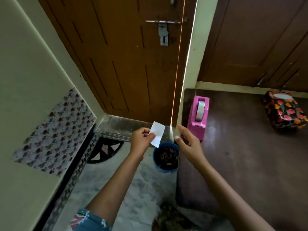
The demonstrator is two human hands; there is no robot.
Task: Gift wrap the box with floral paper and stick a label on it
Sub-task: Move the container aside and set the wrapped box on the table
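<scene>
The box (285,113), wrapped in dark paper with red and orange flowers, lies at the far right of the brown table (250,160), with a pale label (281,96) on its top face. My left hand (141,140) pinches a small white paper slip (157,134) between thumb and fingers, held in the air above a blue bin (165,158). My right hand (189,142) hovers just right of the slip at the table's left edge, its fingers loosely spread and holding nothing that I can make out.
A pink tape dispenser (198,117) stands at the table's near-left corner, close to my right hand. The blue bin holds dark scraps and sits on the floor between the table and a brown door (126,64). A floral paper patch (55,134) is stuck on the left wall.
</scene>
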